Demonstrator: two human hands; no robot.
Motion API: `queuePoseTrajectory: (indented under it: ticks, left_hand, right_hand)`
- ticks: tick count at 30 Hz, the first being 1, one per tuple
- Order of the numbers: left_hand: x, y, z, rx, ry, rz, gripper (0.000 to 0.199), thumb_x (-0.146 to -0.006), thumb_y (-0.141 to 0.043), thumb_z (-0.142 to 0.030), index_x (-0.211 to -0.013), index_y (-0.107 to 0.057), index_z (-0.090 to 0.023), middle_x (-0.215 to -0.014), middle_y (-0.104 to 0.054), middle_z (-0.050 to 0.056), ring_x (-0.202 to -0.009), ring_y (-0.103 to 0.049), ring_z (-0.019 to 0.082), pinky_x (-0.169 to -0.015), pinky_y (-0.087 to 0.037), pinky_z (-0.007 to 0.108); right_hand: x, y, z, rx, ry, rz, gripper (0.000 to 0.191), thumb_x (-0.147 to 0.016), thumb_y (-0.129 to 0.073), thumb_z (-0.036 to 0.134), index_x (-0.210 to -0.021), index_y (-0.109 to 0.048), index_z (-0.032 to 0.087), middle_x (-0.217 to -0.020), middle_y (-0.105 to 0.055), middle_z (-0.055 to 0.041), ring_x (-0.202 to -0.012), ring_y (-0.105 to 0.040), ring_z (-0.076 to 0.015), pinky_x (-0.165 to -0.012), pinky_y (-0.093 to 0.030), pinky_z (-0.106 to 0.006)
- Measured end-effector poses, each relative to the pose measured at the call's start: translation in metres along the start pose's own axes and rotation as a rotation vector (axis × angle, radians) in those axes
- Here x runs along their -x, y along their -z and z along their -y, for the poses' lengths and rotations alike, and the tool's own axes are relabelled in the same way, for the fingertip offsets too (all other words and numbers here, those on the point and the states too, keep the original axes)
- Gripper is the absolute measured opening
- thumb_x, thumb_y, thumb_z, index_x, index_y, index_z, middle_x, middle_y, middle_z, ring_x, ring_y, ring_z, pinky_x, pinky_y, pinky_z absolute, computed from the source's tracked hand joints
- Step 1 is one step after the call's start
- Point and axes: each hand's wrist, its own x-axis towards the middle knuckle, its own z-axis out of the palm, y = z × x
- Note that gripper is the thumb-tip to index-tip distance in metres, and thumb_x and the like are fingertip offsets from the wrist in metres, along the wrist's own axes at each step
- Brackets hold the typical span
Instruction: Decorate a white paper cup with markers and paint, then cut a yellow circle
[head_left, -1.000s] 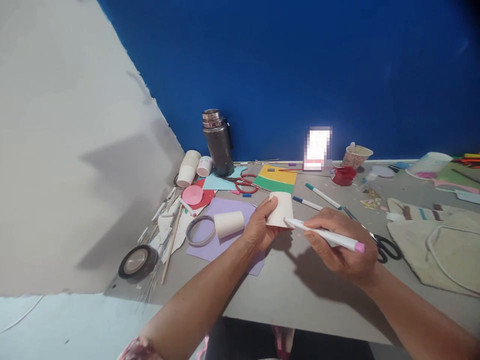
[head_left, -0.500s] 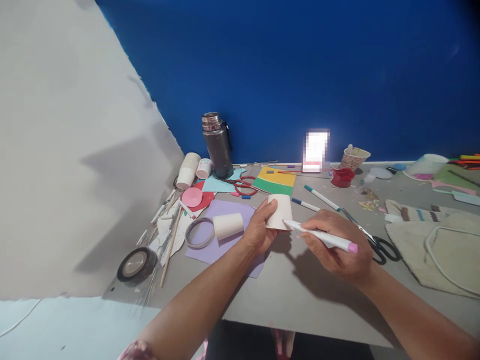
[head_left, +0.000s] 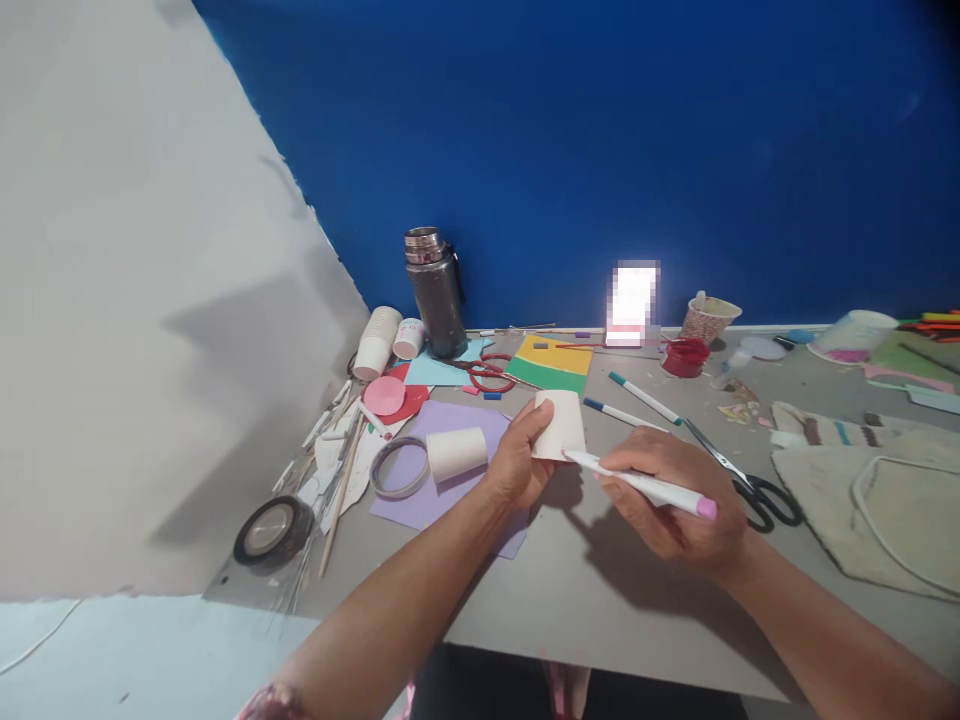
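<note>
Before a blue wall (head_left: 540,140), the left hand (head_left: 521,455), fingers partly hidden, grips a white cup (head_left: 561,425); beside it the right hand (head_left: 691,465) holds a marker (head_left: 660,488), its tip's contact with the cup hard to tell.

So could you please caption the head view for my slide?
Left hand holds a white cup; right hand points a marker at it.
</note>
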Motion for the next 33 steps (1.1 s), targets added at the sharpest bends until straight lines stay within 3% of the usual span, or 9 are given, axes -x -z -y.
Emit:
queuePoseTrajectory:
  ticks: [10, 17, 29, 33]
  left_hand:
    - [-0.0002, 0.0037, 0.003, -0.039, -0.02, 0.028, 0.05, -0.071, -0.09, -0.051, -0.102, -0.07, -0.017, -0.084, -0.073, 0.005, -0.075, -0.071, 0.021, -0.07, -0.055, 0.031]
    - [-0.0005, 0.0025, 0.0023, 0.002, -0.025, 0.039, 0.046, -0.071, -0.09, -0.049, -0.099, -0.07, -0.019, -0.08, -0.072, 0.003, -0.07, -0.072, 0.022, -0.067, -0.055, 0.032]
    - [0.0028, -0.0007, 0.0027, -0.032, -0.074, 0.099, 0.048, -0.072, -0.089, -0.046, -0.108, -0.074, -0.018, -0.091, -0.073, 0.004, -0.079, -0.068, 0.02, -0.073, -0.053, 0.03]
    - [0.003, -0.0008, 0.0017, -0.053, -0.051, 0.09, 0.052, -0.07, -0.089, -0.05, -0.107, -0.073, -0.018, -0.086, -0.072, 0.004, -0.076, -0.069, 0.021, -0.073, -0.053, 0.031]
  right_hand:
    - [-0.0028, 0.0044, -0.0031, 0.054, -0.012, -0.026, 0.014, -0.095, -0.065, 0.01, -0.105, -0.066, 0.02, -0.076, -0.073, -0.0038, -0.063, -0.064, -0.0176, -0.06, -0.05, -0.03]
    - [-0.0044, 0.0071, 0.0008, -0.01, 0.01, 0.045, 0.011, -0.094, -0.063, 0.01, -0.101, -0.066, 0.018, -0.071, -0.07, -0.002, -0.059, -0.058, -0.016, -0.056, -0.047, -0.03]
    - [-0.0058, 0.0047, -0.0031, 0.039, 0.018, -0.017, 0.015, -0.094, -0.065, 0.009, -0.106, -0.065, 0.019, -0.078, -0.073, -0.0045, -0.063, -0.063, -0.0174, -0.059, -0.049, -0.031]
    - [-0.0055, 0.0059, -0.0013, 0.02, 0.019, -0.007, 0.013, -0.093, -0.066, 0.01, -0.103, -0.065, 0.019, -0.074, -0.072, -0.0034, -0.062, -0.062, -0.0166, -0.058, -0.048, -0.03]
